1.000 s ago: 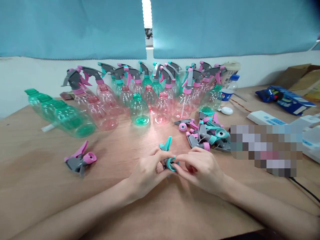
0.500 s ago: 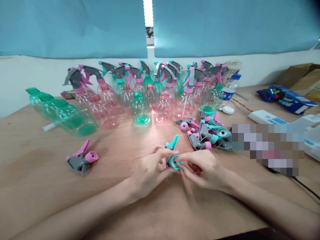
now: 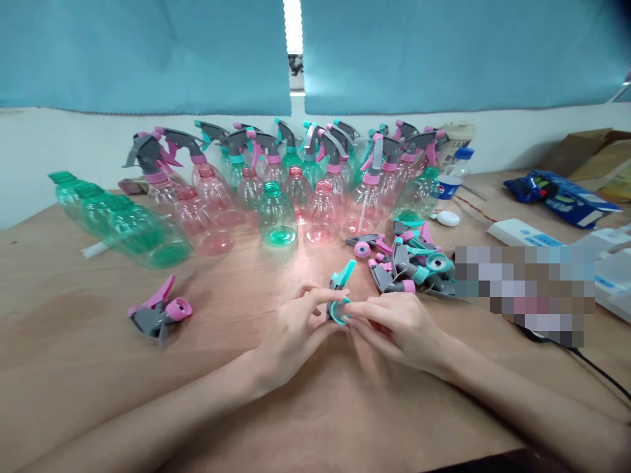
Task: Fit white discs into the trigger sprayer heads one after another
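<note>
This looks like a small workshop in an ordinary room: rows of matching bottles (image 3: pixel 279 226) and a heap of spray heads (image 3: pixel 404 264) share the table (image 3: pixel 276 430), while the curtains (image 3: pixel 148 56), drink bottle (image 3: pixel 447 189) and power strip (image 3: pixel 527 232) would suit a home or office, which of them I cannot tell

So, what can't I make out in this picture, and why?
In the head view:
- Inside of the turquoise collar: largely covered by fingertips of the right grip.
- Much of the held sprayer: behind the left grip.
- Whatever lies under the pixelated patch: masked.
- Rear bottles: partly blocked by nearer ones.
- Cardboard box: cut off by the right edge.
</note>
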The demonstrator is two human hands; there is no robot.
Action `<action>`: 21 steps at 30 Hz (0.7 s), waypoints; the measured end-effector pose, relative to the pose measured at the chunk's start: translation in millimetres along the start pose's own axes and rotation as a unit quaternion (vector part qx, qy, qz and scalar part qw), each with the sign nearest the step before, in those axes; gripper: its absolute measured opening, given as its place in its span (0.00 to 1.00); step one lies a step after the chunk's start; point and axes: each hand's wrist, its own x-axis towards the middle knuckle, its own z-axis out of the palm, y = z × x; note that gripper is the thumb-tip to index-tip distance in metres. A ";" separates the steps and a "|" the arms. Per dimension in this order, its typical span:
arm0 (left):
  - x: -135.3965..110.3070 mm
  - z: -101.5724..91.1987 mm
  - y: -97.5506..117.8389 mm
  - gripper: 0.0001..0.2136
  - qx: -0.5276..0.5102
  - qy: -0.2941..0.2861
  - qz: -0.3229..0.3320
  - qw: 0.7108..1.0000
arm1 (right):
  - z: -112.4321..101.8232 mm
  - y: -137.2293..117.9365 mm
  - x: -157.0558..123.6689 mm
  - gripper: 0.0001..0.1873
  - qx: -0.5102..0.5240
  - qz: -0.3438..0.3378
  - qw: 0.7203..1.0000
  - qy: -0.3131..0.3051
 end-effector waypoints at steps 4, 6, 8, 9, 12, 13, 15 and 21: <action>-0.5 1.6 -1.3 0.16 -0.011 0.002 -0.009 1.000 | -2.0 -2.4 -1.6 0.07 0.052 0.048 0.996 0.056; -0.6 2.4 -2.1 0.16 -0.016 0.004 -0.019 1.000 | -2.7 -2.1 -2.6 0.06 0.084 0.109 0.987 0.084; 0.2 2.8 -3.2 0.16 -0.019 0.003 -0.039 0.999 | -2.6 -0.6 -3.3 0.05 0.113 0.164 0.974 0.112; 1.0 2.9 -3.9 0.16 -0.018 0.002 -0.049 0.999 | -2.2 0.5 -3.5 0.05 0.127 0.185 0.967 0.123; 5.4 3.7 -6.6 0.15 -0.010 0.006 -0.045 0.999 | -0.1 2.3 -3.7 0.06 0.161 0.219 0.950 0.154; 7.7 4.6 -7.6 0.15 -0.005 0.010 -0.032 0.999 | 0.7 2.0 -3.7 0.06 0.167 0.218 0.948 0.161; 14.1 8.2 -9.7 0.15 0.001 0.015 -0.001 1.000 | 2.1 -0.5 -3.7 0.06 0.167 0.198 0.952 0.164; 52.2 33.7 -16.8 0.13 -0.019 0.015 0.067 0.997 | 4.9 -13.1 -1.8 0.02 0.106 0.086 0.984 0.112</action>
